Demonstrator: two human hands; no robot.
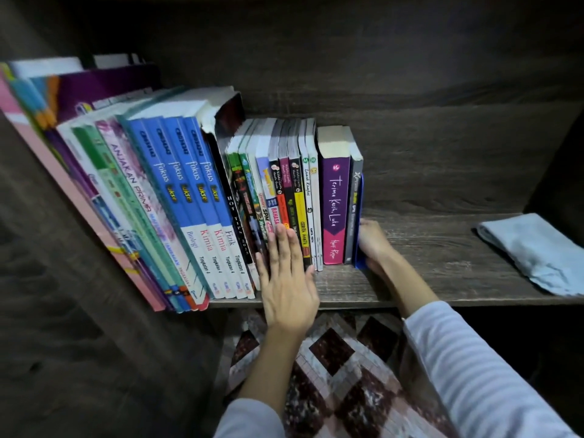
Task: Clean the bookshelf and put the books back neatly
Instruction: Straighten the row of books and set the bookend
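The row of books (202,197) stands upright on the dark wooden shelf (426,245), packed from the left wall to a blue bookend (361,197) just past the purple "Terima Kasih, Luka" novel (335,210) and a thin grey book. The left hand (287,279) lies flat against the spines of the small paperbacks, fingers straight and together. The right hand (374,245) grips the bookend, fingers curled against its outer face. A folded grey cloth (531,254) lies further right on the shelf. A patterned rug (335,358) shows below.
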